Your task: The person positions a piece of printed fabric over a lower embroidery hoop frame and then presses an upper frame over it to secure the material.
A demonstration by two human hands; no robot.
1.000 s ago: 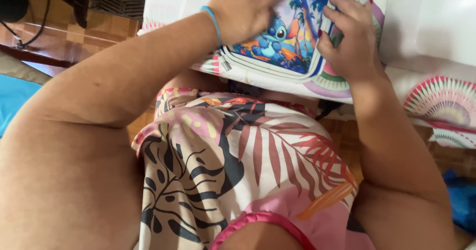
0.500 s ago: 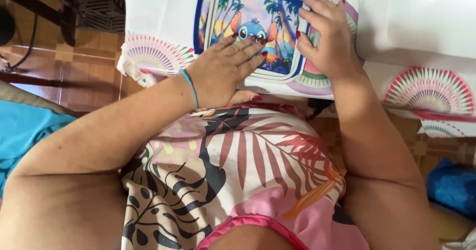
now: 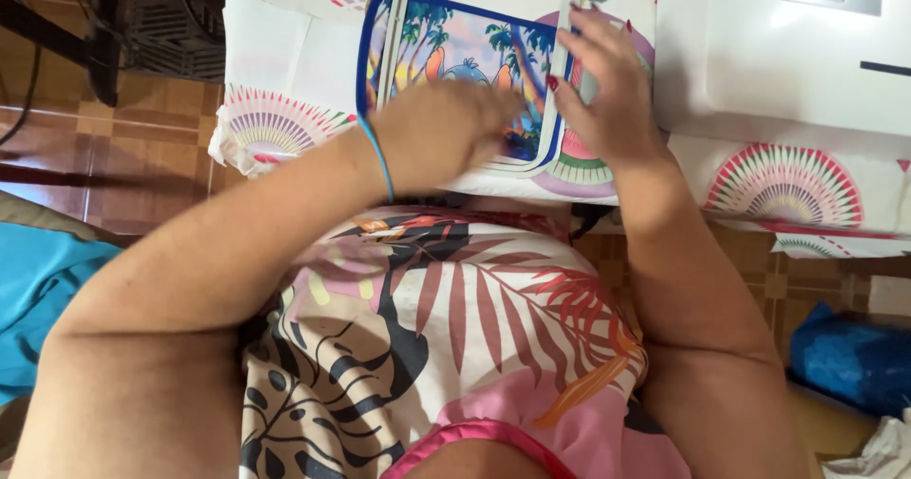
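Observation:
A flat fabric piece [image 3: 455, 47] with a cartoon print of palm trees and a blue border lies on the table. My left hand [image 3: 451, 128], with a blue band on the wrist, rests flat on its lower part, blurred by motion. My right hand [image 3: 607, 94] presses its right edge with fingers spread, close to the white sewing machine [image 3: 778, 52]. Neither hand grips anything.
The table is covered by a white cloth with pink fan patterns [image 3: 275, 123]. A tiled floor [image 3: 142, 156] lies to the left, with teal cloth [image 3: 38, 289] at the left edge and a blue bundle [image 3: 849, 360] at the lower right.
My left hand slid down and then back onto the print's lower part. The view shifted, bringing the sewing machine into sight.

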